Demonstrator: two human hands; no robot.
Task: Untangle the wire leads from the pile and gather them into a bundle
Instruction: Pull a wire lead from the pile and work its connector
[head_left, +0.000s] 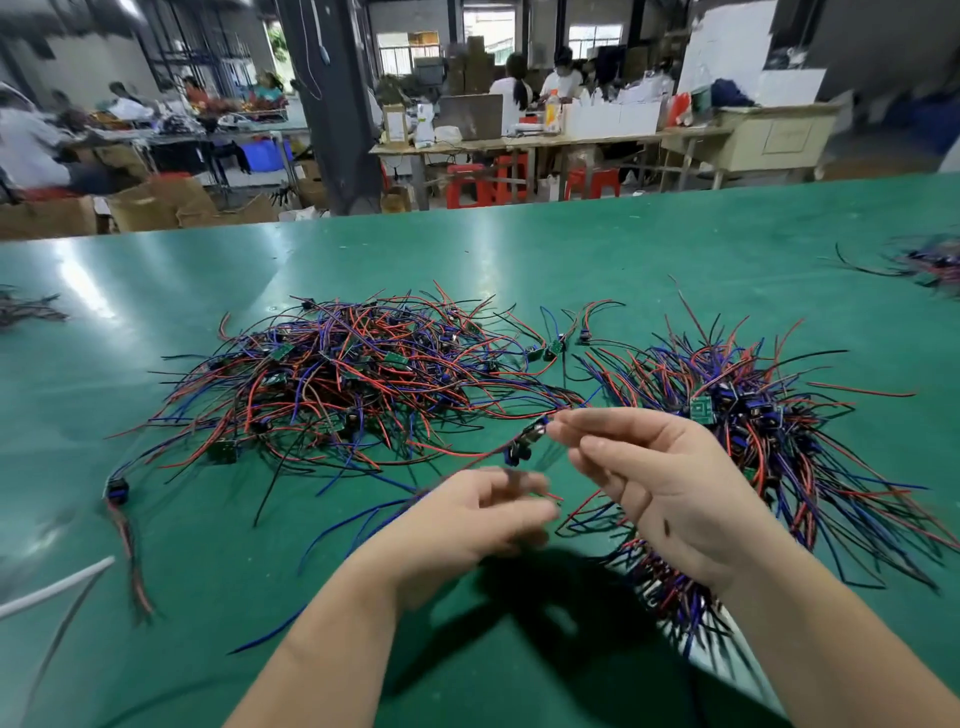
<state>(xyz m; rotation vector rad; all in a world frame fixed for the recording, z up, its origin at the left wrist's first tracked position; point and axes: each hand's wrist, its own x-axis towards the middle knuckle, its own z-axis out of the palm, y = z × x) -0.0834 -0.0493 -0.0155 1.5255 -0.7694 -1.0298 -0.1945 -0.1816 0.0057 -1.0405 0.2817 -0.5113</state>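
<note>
Spreading smooth and glossy green, the bench (467, 249) lay bare beyond the pile (353, 384) as far as its straight far edge, and bare again on the pile's near left side. That pile was a loose, springy tangle of thin red, blue and black wire leads dotted with small green boards. Right of the pile, just apart, the bundle (769, 441) fanned out, its leads lying roughly one way. Nearer than the pile, the right hand (660, 493) pinched one lead (519, 451) by its dark end between thumb and forefinger, the other fingers relaxed. Just beside it the left hand (467, 525) was blurred; whether its curled fingers held the red wire could not be told. A white tube (57, 587) lay well left of the pile's near side.
</note>
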